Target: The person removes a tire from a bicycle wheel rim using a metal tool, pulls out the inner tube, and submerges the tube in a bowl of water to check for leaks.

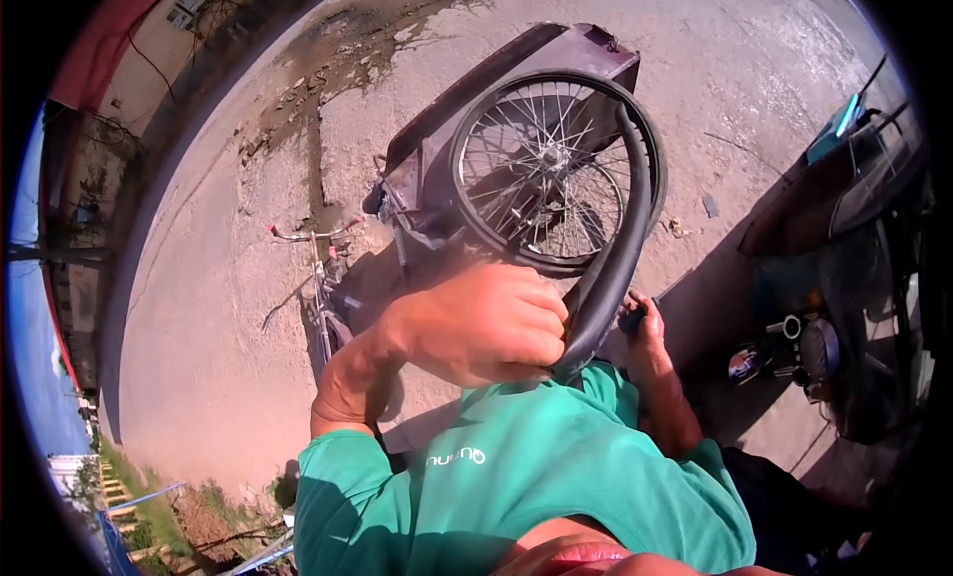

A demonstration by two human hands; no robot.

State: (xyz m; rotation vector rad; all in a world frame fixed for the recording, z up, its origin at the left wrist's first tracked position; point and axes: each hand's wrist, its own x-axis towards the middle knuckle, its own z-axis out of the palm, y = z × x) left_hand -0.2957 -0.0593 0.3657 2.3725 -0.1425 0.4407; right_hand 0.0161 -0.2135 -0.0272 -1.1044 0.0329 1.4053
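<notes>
Black inner tube (601,298) crosses the right side of the spoked wheel (554,157), lower part running off the wheel's near edge toward the green shirt (566,447). Left hand (486,323) nearer me than the wheel, blurred, fingers curled beside the tube, can't tell if its grip is clamped on it; right hand (647,323) off the wheel's lower right, fingers bent, grip partly hidden, can't tell its state. Maroon metal cart (541,52) just beyond the wheel, red-ended handlebar (316,237) to the wheel's lower left.
</notes>
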